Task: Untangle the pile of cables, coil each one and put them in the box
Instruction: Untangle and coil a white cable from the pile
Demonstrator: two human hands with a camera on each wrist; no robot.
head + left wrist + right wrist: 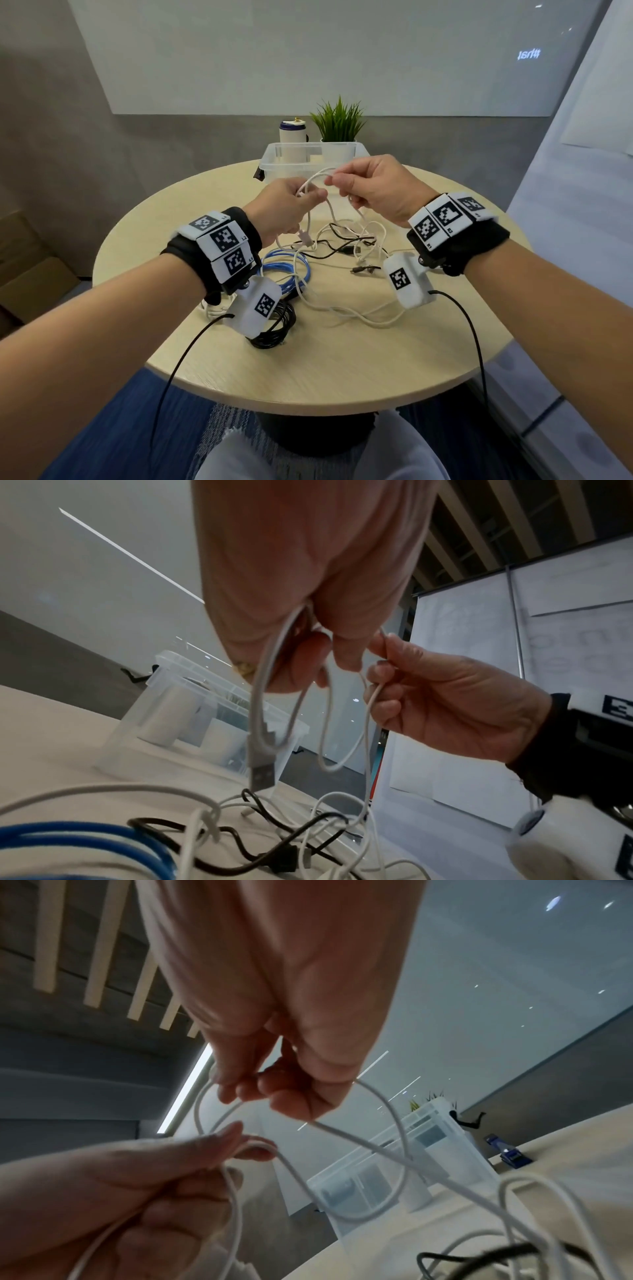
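Above the table, my left hand [308,197] grips several loops of a white cable [320,173]. My right hand [337,180] pinches the same cable just to the right. In the left wrist view the left hand [308,656] holds loops whose USB plug [262,772] dangles, and the right hand [383,669] pinches a strand. The rest of the white cable [377,1148] trails down into the tangled pile [342,246] of white and black cables. The clear plastic box [274,161] stands just behind my hands, and I see nothing inside it.
A coiled blue cable [287,270], a black coil [277,325] and a white bundle [212,308] lie under my left wrist on the round wooden table [342,359]. A potted plant [339,120] and a white canister [293,133] stand behind the box. Near the box sits a blue clip [510,1153].
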